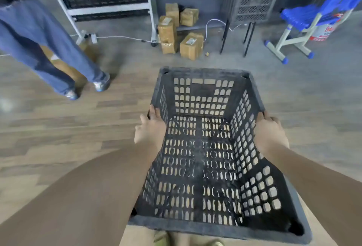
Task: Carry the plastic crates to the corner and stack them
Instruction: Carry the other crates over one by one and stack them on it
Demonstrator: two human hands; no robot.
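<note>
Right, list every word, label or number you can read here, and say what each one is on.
None can be read.
White bucket behind the blue chair: red lettering, too blurred to read.
Cardboard boxes on the floor: white stickers, print too small to read.
Black crate held by the left hand and right hand: no text visible.

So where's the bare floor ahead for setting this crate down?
Free: the wood floor between the held crate, the standing person's shoes and the cardboard boxes; also right of the crate, before the blue chair. Crowded: the back wall, with shelf rack, boxes, cable and grey crate.
</note>
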